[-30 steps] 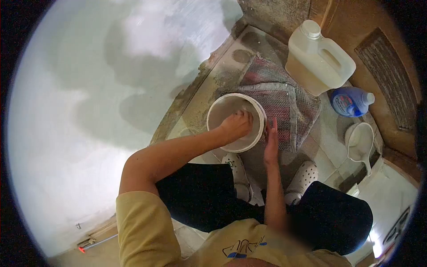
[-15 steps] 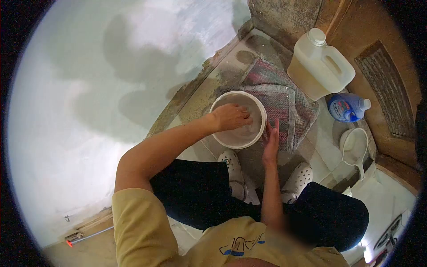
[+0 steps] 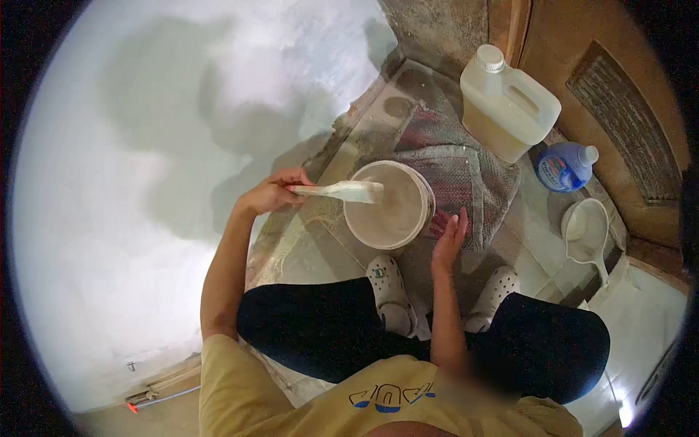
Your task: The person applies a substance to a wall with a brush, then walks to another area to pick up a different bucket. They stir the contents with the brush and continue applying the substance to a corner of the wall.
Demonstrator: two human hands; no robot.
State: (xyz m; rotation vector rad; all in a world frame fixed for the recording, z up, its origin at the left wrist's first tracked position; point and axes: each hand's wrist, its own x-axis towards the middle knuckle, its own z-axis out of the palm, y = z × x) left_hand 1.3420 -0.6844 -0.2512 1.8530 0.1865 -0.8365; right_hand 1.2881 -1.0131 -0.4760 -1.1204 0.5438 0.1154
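Observation:
A paintbrush (image 3: 353,191) with a pale handle and whitish, wet-looking bristles is gripped by the handle in my left hand (image 3: 273,193). It lies level, its bristle end overlapping the left side of a white bucket (image 3: 424,218). Inside, the bucket walls are smeared with pale residue, and it stands on the floor in front of my feet. My right hand (image 3: 449,237) is beside the bucket's right rim, fingers apart and palm turned toward it. Beyond and to the right of the bucket lies a folded, checked woven cloth (image 3: 455,186).
A jug of cloudy liquid (image 3: 507,109) stands at the cloth's far right edge. Nearby are a blue bottle (image 3: 564,169) and a white dipper (image 3: 585,231). A white wall (image 3: 131,218) rises on the left, a wooden door (image 3: 619,95) on the right.
My left hand has come out of the bucket and moved left, now showing the paintbrush. My right hand stays near the rim, its fingers slightly more spread.

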